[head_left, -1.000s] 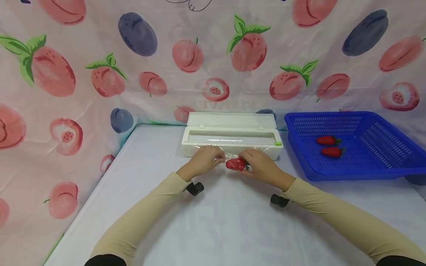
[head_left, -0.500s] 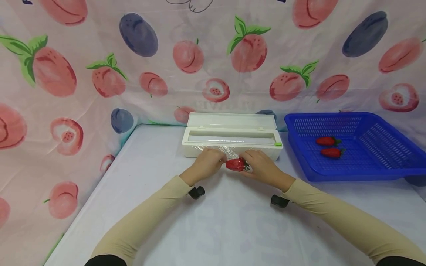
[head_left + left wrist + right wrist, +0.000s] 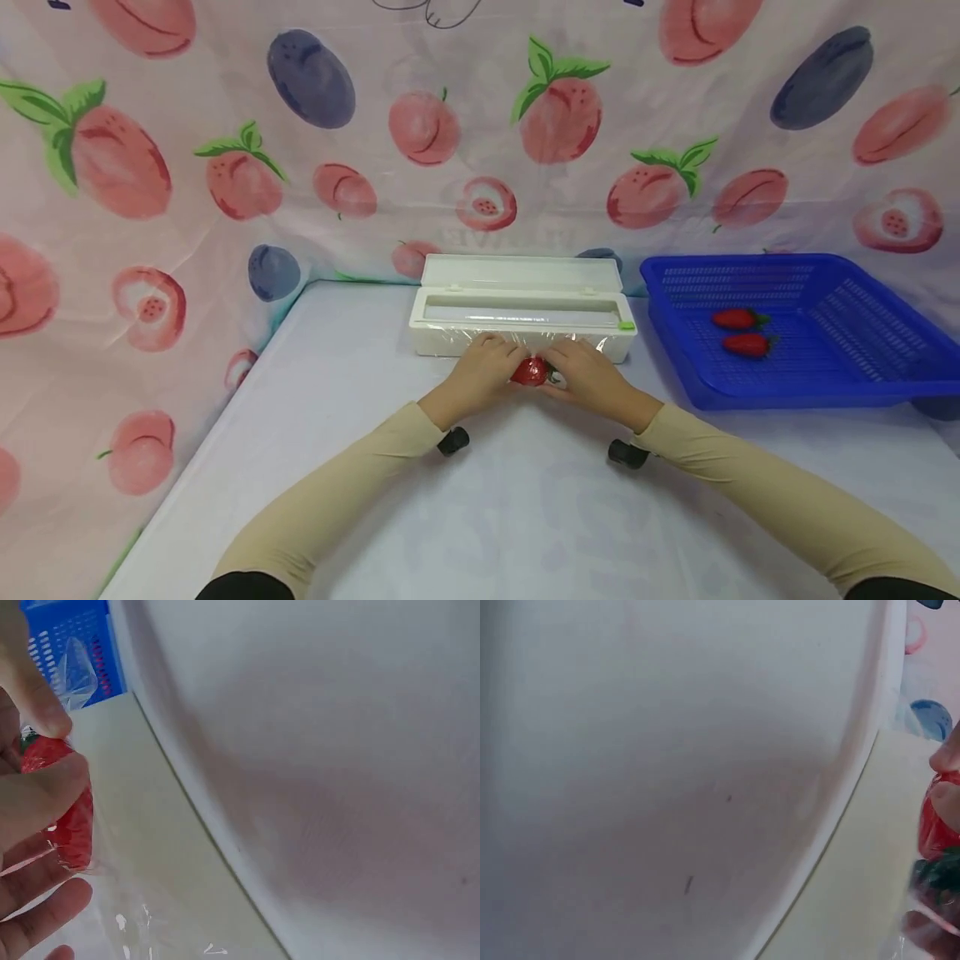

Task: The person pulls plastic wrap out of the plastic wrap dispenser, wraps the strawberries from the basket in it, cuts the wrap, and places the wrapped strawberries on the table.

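Observation:
A red strawberry [image 3: 531, 372] with green leaves [image 3: 939, 874] sits between both hands, covered in clear plastic wrap [image 3: 80, 675]. My left hand [image 3: 480, 372] grips its left end, thumb across the fruit in the left wrist view. At the leafy end, my right hand [image 3: 596, 375] holds the strawberry through the film. Behind the hands stands a white cling film dispenser [image 3: 427, 340], lid raised, with a roll [image 3: 521, 315] inside. Film runs from its front edge down to the strawberry. Fingers hide part of the fruit.
To the right of the dispenser stands a blue plastic basket [image 3: 817, 392] with two strawberries [image 3: 747, 344] in it. A white cloth [image 3: 525, 517] covers the table. A fruit-print curtain [image 3: 360, 242] hangs behind and along the left.
My left hand has moved right, from beside the strawberry's tip to around it, covering more of the fruit. My right hand stays almost still at the leafy end.

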A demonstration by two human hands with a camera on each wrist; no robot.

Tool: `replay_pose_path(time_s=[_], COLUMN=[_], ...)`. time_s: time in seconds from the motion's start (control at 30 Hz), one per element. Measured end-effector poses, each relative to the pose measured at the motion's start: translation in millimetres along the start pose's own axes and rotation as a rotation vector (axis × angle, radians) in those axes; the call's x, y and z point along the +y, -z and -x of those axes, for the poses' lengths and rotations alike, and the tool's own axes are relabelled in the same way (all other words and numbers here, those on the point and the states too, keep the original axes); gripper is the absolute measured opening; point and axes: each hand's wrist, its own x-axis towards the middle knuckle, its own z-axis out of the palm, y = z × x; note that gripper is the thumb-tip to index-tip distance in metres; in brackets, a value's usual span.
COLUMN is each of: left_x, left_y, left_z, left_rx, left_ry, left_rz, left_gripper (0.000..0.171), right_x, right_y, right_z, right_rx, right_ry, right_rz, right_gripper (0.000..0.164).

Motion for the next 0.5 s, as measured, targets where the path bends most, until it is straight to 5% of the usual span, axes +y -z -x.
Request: replay_pose_path(time_s=[0.3,0.5], left_x=[-2.9,-4.6], left_y=[-10.0,-10.7], left_z=[-1.8,-2.9], left_rx=[0.032,0.03], left_ry=[0.004,0.047], left_rz=[-0.035,0.042], left_gripper=[0.026,0.032], right_x=[1.2,4.3], right_y=[-1.6,-3.0], right_z=[-2.1,-5.9], right_rx=[-0.053,-0.026], right_ry=[-0.035,-0.067], right_rz=[0.036,-0.002], right_gripper=[0.04,0.038])
